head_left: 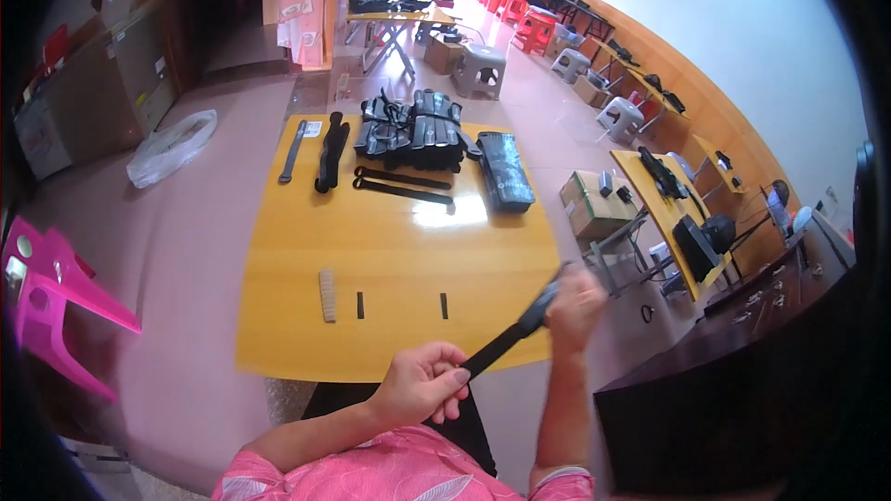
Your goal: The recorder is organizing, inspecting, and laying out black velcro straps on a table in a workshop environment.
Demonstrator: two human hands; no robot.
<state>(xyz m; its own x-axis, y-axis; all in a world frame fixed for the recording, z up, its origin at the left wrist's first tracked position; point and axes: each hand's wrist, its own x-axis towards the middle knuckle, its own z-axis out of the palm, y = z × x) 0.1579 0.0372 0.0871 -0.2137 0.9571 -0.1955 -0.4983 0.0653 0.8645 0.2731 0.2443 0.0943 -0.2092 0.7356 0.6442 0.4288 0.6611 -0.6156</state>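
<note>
My left hand [422, 382] pinches the near end of a black strap [509, 336], just past the front edge of the yellow table [390, 250]. My right hand [575, 304] grips the strap's far end, off the table's right front corner. The strap runs taut and slanted between the two hands. On the table near me lie a small beige ridged strip [327, 294] and two short black pieces [360, 305], [444, 306].
At the table's far side sit a pile of black padded items [413, 130], a flat black pouch [506, 172] and several loose black straps [401, 184]. A pink plastic stool [46, 301] stands to my left. Stools, boxes and other yellow tables lie to the right and beyond, with people seated far off.
</note>
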